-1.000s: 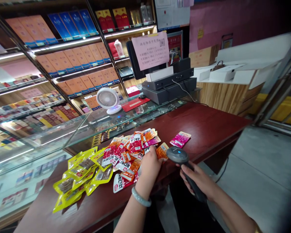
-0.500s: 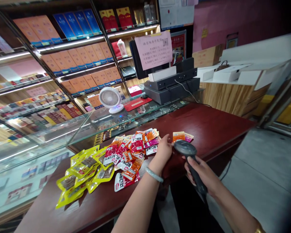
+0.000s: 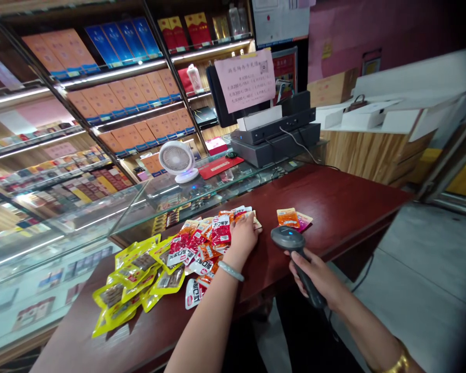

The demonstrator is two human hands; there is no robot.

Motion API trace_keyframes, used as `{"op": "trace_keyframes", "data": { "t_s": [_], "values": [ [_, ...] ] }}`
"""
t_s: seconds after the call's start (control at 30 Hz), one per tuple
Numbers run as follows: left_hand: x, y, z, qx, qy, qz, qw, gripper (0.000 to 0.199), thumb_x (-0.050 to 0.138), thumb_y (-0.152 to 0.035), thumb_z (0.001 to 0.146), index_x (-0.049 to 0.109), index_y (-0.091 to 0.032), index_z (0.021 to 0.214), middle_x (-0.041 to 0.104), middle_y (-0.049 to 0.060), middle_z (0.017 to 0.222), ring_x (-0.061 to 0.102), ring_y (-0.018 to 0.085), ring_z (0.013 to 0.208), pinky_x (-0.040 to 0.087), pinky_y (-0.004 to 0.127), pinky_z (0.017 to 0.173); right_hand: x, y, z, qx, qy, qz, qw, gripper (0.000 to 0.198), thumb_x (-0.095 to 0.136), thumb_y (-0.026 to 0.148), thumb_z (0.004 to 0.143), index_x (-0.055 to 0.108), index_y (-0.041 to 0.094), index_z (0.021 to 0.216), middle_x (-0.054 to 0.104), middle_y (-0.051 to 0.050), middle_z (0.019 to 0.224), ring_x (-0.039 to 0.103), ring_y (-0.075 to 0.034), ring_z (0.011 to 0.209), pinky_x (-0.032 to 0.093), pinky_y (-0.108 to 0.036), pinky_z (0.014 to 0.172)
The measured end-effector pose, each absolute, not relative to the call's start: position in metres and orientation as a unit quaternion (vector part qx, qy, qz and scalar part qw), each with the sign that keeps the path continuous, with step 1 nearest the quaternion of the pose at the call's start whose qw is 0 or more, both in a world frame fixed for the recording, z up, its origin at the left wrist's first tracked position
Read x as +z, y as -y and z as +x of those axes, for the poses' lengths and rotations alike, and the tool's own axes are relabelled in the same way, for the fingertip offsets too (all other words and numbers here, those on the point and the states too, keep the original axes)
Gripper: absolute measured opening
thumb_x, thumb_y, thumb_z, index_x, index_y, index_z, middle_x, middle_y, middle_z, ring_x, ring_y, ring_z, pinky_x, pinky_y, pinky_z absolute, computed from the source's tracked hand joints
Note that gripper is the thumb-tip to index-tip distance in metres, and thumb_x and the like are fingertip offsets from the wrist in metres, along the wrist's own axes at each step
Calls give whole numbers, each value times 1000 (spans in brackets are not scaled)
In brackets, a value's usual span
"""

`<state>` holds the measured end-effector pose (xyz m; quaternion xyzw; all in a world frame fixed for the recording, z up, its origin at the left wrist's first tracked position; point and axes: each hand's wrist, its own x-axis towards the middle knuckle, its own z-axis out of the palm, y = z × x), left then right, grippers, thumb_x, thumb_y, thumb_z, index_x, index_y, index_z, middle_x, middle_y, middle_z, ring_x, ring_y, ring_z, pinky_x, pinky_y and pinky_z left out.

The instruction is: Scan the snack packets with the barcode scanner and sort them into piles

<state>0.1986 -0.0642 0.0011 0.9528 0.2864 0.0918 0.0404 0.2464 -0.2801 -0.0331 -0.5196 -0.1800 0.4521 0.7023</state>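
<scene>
My right hand (image 3: 314, 274) is wrapped round the handle of a dark grey barcode scanner (image 3: 289, 238), whose head has a small blue light lit. My left hand (image 3: 245, 235), with a pale bangle on its wrist, is at the right side of a pile of red, white and orange snack packets (image 3: 202, 241). Its fingers are closed on the edge of a snack packet (image 3: 258, 223) that is mostly covered by the hand. Beyond the scanner lie an orange packet (image 3: 288, 217) and a purple one (image 3: 304, 221), overlapping. Yellow snack packets (image 3: 134, 280) are heaped on the left.
The dark red table (image 3: 349, 197) adjoins a glass display counter (image 3: 140, 207). On the counter stand a white fan (image 3: 177, 159), a red mat (image 3: 221, 167) and a till with a monitor (image 3: 275, 140). Boxed goods fill the shelves (image 3: 124, 93) behind.
My left hand has moved left, from beside the scanner head to the snack pile. The scanner in my right hand has shifted slightly left and down; its blue light now shows.
</scene>
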Motion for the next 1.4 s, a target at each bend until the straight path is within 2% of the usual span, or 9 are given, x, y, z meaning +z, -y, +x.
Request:
{"op": "trace_keyframes", "data": {
  "t_s": [0.17,0.33,0.43,0.53,0.67,0.83,0.97,1.2,1.4],
  "values": [
    [11,65,187,92,-279,955,45,46,50,-26,91,50,-25,137,68,9,118,62,22,109,44,33,95,-37,283,247,449,171,-517,709,44,65,60,81,52,23,99,50,9,59,45,-6,40,37,-16,34],
    [14,48,187,109,-301,947,-34,52,57,-37,88,51,-16,136,53,14,141,40,30,136,28,45,112,-37,284,243,448,179,-519,706,43,64,61,81,51,23,95,48,10,57,44,-6,39,36,-17,34],
    [13,42,186,53,-320,945,-28,58,59,-48,85,53,-15,133,61,17,130,44,32,131,26,51,112,-36,287,241,450,186,-519,702,41,63,60,82,49,23,93,49,9,59,45,-6,40,36,-17,34],
    [14,41,182,63,-304,949,-54,59,60,-52,83,56,-18,130,65,15,121,48,31,124,20,51,113,-35,289,241,446,197,-523,699,41,61,61,83,48,23,91,50,9,60,45,-6,40,36,-16,34],
    [16,41,176,72,-282,954,-70,49,59,-56,82,66,-23,118,63,12,124,46,31,123,19,48,113,-35,292,240,444,203,-524,698,42,61,61,83,46,22,90,49,10,59,44,-5,38,37,-16,34],
    [21,27,173,1,-326,944,-43,65,58,-68,75,60,-27,126,51,12,139,40,35,130,24,53,110,-38,293,237,445,212,-516,700,42,60,61,84,45,23,90,48,10,58,44,-5,37,36,-16,33],
    [25,17,170,-35,-305,951,-45,67,60,-72,70,63,-24,117,54,13,133,43,35,127,25,54,109,-35,293,234,450,213,-517,696,43,61,62,83,47,22,93,48,10,58,43,-5,37,36,-16,33],
    [16,30,161,63,-275,957,-71,74,69,-70,64,57,-19,116,56,13,127,44,33,126,11,53,115,-32,291,230,460,215,-516,690,47,62,65,79,48,22,94,48,10,57,43,-5,37,36,-17,34],
    [20,40,159,112,-248,962,-40,55,69,-59,71,58,-20,108,64,11,112,51,29,113,26,45,105,-41,285,228,462,216,-512,691,45,61,63,82,46,22,93,48,10,57,43,-5,36,35,-15,33]
  ]
}}
